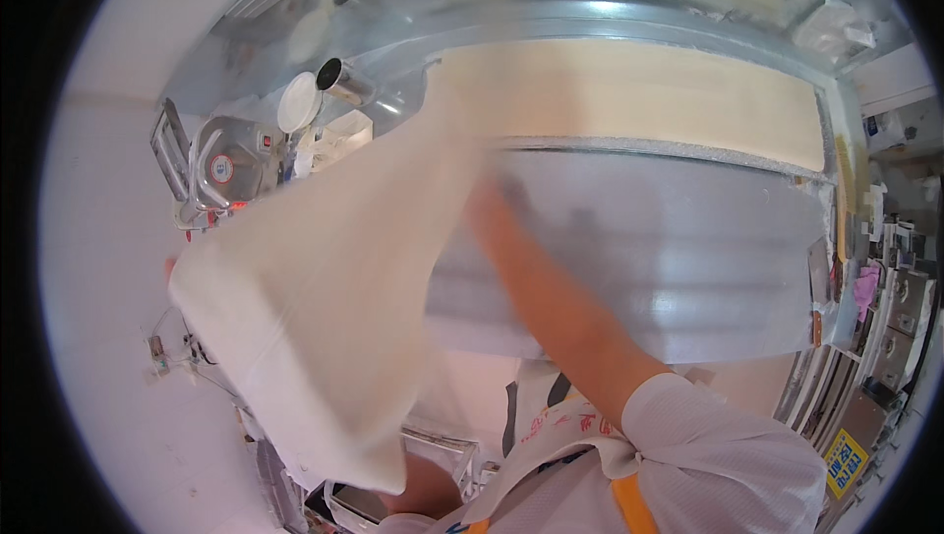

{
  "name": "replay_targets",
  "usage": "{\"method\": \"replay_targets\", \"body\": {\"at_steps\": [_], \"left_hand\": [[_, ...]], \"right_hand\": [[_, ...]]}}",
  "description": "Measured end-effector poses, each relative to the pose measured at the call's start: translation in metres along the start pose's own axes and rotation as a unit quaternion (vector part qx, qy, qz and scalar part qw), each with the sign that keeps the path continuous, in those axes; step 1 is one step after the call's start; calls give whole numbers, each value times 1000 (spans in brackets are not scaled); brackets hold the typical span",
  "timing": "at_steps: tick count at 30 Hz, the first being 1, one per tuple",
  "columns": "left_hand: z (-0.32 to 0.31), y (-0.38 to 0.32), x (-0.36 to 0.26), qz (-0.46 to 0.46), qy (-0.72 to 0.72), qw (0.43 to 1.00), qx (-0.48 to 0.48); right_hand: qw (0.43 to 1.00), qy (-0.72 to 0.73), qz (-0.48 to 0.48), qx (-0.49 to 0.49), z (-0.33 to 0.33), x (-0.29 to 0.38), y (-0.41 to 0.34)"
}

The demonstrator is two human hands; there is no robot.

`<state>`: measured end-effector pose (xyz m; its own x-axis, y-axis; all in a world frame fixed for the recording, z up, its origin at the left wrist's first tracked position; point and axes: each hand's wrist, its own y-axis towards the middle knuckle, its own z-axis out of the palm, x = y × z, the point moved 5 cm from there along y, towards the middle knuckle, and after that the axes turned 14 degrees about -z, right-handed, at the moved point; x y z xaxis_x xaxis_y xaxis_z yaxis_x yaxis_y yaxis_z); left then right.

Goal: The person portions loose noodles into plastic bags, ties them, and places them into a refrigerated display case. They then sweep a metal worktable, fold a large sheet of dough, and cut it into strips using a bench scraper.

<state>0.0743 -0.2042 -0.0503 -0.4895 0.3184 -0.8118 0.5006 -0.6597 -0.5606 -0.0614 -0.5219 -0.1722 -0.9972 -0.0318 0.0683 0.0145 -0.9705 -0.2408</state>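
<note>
A wide, cream-coloured sheet, apparently rolled dough (pixel 317 298), hangs raised across the left side in front of me. Its far part runs on as a long flat strip (pixel 664 91) along the back of the steel worktop (pixel 627 239). My left hand (pixel 170 267) is almost wholly hidden behind the raised sheet; only a bit of finger shows at its left edge, and the upper arm comes out below. Stretched forward over the worktop, my right hand (pixel 498 184) is at the sheet's inner edge. Motion blur hides its fingers.
Left of the sheet stands a steel machine (pixel 228 161) with a red switch, near a steel canister (pixel 346 82) and a white round lid (pixel 299 103). A flat metal blade (pixel 818 268) lies at the worktop's right end. Shelving with steel boxes (pixel 901 305) lines the right.
</note>
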Motion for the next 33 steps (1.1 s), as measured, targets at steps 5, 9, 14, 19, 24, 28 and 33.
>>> {"method": "replay_targets", "body": {"at_steps": [5,9,14,19,24,28,33], "left_hand": [[-74,-33,-44,66,23,995,-74],[-69,-32,-70,105,72,990,-60],[3,-16,-86,154,184,971,16],[106,17,-40,174,318,926,103],[158,50,46,196,501,837,102],[143,67,101,180,626,755,76],[141,90,124,194,725,657,71]], "right_hand": [[992,-6,-32,118,53,39,-14],[976,134,10,172,89,168,-59],[978,29,-89,185,114,364,-156],[971,-49,-226,55,41,485,-251],[973,-36,-224,36,-113,513,-301],[953,-50,-251,-165,-172,519,-314],[870,-172,-300,-350,-223,559,-317]]}}
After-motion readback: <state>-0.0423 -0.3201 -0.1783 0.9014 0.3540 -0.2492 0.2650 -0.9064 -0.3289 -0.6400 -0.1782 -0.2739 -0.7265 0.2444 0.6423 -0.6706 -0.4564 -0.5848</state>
